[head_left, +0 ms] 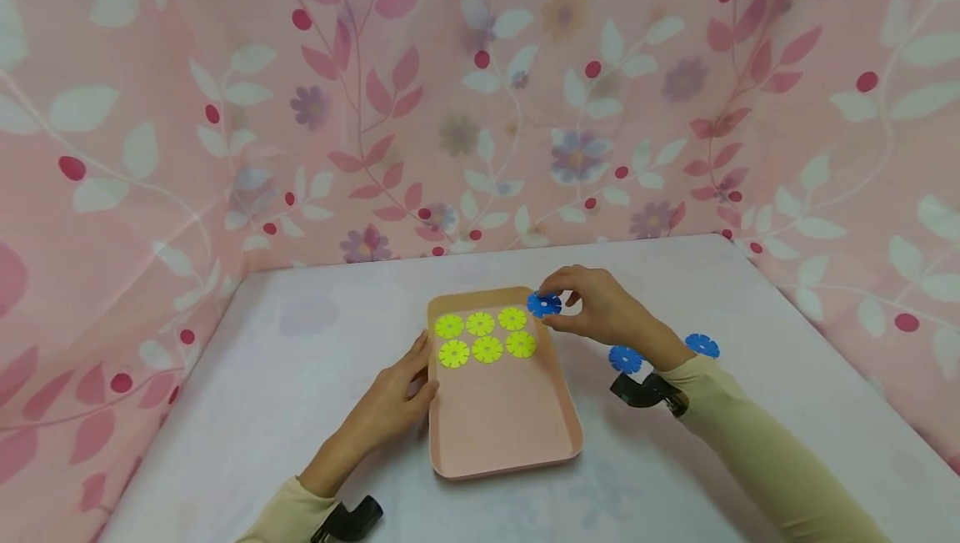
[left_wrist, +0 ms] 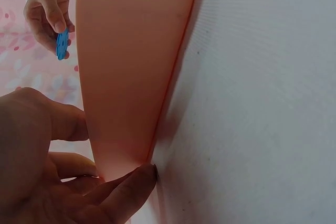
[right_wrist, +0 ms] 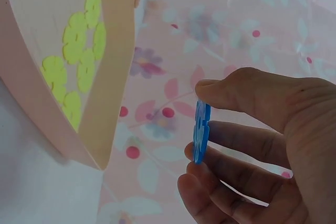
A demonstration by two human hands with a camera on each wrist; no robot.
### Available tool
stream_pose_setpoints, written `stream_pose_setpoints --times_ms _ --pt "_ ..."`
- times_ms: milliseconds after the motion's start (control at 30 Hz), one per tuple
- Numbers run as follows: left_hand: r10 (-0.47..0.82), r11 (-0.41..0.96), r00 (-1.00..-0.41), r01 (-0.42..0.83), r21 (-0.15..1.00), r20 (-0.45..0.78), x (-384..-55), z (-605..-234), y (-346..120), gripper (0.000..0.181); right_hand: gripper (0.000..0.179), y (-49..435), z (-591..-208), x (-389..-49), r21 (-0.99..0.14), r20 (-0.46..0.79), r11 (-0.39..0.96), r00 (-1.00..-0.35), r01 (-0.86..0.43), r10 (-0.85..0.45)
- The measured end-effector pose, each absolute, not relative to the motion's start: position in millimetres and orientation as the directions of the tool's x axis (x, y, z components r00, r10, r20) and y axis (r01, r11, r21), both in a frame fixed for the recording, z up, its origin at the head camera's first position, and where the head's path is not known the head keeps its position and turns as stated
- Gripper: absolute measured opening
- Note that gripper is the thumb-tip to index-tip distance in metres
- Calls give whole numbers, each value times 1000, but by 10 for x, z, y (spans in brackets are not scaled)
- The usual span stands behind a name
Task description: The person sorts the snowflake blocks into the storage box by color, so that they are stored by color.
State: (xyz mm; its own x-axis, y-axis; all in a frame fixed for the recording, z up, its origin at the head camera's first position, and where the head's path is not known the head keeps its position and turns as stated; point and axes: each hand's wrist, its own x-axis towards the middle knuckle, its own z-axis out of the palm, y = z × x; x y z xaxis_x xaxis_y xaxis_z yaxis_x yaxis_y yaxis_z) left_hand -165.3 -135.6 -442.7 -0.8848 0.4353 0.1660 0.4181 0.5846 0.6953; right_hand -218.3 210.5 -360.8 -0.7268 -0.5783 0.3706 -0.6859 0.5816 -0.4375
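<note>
Right hand (head_left: 596, 301), one: partly closed, thumb and fingertips pinching one notched blue disc (head_left: 543, 306) by its edges, held up at the tray's upper right corner, right of centre in the head view. Left hand (head_left: 386, 403), one: fingers loosely extended, touching the tray's left outer wall. Tray (head_left: 506, 426), one, pale pink, rounded corners, raised rim, centre of frame; contents, six yellow-green discs (head_left: 487, 344), notched, lying flat in two rows of three in its upper part. Spare blue discs (head_left: 625, 359), two, on the worktop (head_left: 300, 376) right of the tray, beside the right wrist. Black wrist mounts (head_left: 647, 391), two, one per wrist. Pale sleeves (head_left: 757, 434), two. Floral cloth (head_left: 465, 109), pink, with leaves and red berries, behind and at both sides.
</note>
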Motion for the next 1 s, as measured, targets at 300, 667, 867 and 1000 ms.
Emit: stream_pose_setpoints --times_ms 300,667,867,1000 --pt "428 574 -890 401 714 156 -1637 -4396 -1365 67 33 2023 -3611 -2185 -435 338 580 -722 -688 -604" --pt "410 604 -903 373 705 126 -1650 -4366 -1364 58 34 1897 -3618 -2185 -467 322 541 -705 -699 -632" --pt "410 611 -902 384 692 139 -1669 -4389 -1348 59 30 1811 -3642 -2174 -494 319 504 -687 -709 -653" --pt "411 609 -898 397 687 156 -1666 -4403 -1343 59 30 1741 -3670 -2174 -503 304 501 -687 -704 -660"
